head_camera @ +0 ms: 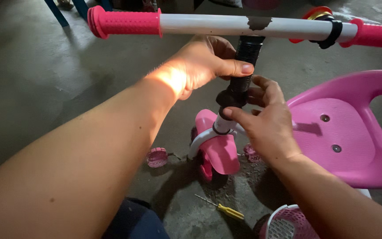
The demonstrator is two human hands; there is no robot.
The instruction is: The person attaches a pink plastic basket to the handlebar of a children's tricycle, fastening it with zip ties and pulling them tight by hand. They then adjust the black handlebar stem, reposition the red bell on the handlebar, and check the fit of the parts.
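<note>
A child's pink tricycle stands on a concrete floor below me. Its white handlebar with pink grips crosses the top of the head view. My left hand wraps the black ribbed stem under the bar, thumb across its front. My right hand pinches the black collar at the stem's base, just above the white fork and pink front fender. The pink seat is at the right.
A yellow-handled screwdriver lies on the floor near the front wheel. Pink pedals stick out at both sides of the wheel. A pink mesh basket sits at the bottom edge. Blue chair legs stand far left.
</note>
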